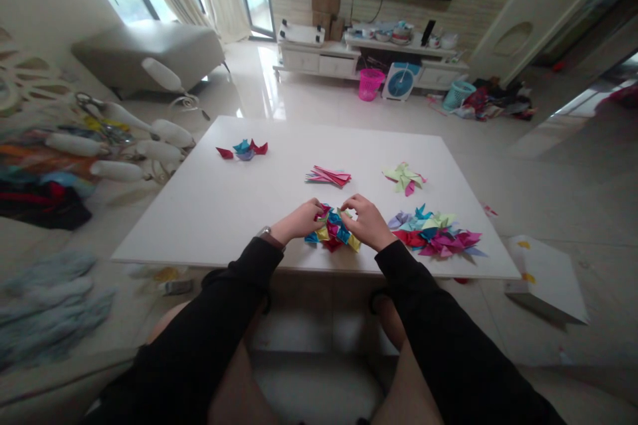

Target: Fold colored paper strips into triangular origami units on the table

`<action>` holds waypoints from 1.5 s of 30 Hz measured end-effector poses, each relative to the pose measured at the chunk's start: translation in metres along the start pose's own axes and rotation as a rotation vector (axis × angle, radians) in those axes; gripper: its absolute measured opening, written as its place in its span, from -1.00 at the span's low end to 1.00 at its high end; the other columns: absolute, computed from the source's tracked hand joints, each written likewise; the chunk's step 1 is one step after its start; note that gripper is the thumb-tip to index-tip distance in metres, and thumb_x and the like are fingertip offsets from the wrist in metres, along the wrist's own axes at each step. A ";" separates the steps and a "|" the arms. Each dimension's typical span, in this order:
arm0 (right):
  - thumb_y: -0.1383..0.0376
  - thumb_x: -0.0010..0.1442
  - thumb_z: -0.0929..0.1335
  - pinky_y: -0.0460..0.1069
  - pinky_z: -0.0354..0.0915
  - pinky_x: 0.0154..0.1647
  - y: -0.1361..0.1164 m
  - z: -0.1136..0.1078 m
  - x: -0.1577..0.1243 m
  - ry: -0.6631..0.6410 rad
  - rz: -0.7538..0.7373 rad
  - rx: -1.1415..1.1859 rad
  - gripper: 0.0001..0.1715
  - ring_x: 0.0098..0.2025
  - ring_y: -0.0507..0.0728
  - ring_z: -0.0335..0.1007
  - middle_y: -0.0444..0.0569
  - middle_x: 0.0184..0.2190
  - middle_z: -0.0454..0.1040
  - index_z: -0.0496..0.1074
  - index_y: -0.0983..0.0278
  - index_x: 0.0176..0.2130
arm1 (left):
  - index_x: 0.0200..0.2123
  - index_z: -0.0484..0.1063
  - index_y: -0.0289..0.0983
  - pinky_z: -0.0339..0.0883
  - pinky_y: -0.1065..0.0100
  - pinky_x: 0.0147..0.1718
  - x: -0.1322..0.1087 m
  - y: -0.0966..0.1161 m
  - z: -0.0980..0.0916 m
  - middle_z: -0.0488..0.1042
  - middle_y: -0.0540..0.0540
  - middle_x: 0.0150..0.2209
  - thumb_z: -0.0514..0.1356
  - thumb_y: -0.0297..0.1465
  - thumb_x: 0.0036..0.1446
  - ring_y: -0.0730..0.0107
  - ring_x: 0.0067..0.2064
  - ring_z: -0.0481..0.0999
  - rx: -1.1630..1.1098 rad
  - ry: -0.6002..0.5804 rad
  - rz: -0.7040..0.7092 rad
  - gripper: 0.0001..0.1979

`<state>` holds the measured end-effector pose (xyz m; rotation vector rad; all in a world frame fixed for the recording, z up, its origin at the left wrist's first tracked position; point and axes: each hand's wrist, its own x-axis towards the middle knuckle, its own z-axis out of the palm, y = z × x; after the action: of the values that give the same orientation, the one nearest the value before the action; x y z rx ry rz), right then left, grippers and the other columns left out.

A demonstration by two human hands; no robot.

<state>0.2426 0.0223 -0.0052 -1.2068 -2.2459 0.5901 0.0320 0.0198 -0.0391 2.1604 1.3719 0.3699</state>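
A cluster of shiny folded paper pieces (333, 234) in blue, yellow, red and magenta is at the near side of the white table (249, 212). My left hand (302, 219) has its fingers closed on the cluster's left edge. From the other side, my right hand (369, 222) pinches at the upper right edge, by a pale green bit; the exact grip is too small to make out. Just beyond my hands lies a bundle of flat pink and red paper strips (329, 176). Right of my right hand is a heap of folded paper cranes (438, 234) in several colours.
Pale green and pink paper cranes (405, 177) lie farther back on the right. Folded paper boats (244, 150) are at the far left of the table. A lamp with white shades (164, 139) stands beside the left edge, and a white box (548, 279) is on the floor at right.
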 end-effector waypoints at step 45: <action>0.35 0.18 0.31 -0.03 0.36 -0.20 -0.030 0.058 0.110 -0.122 0.012 -0.091 -0.86 -0.29 0.09 0.48 -0.01 -0.28 0.58 0.47 0.27 -0.25 | -0.12 0.53 -0.30 0.46 0.15 -0.04 -0.052 0.017 -0.045 0.60 -0.31 -0.08 0.14 -0.36 0.20 0.01 -0.04 0.61 0.060 -0.057 -0.091 -0.74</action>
<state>0.1357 0.0934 -0.0058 -1.2603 -2.3915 0.5858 -0.0008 -0.0190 0.0104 2.1304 1.4608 0.2336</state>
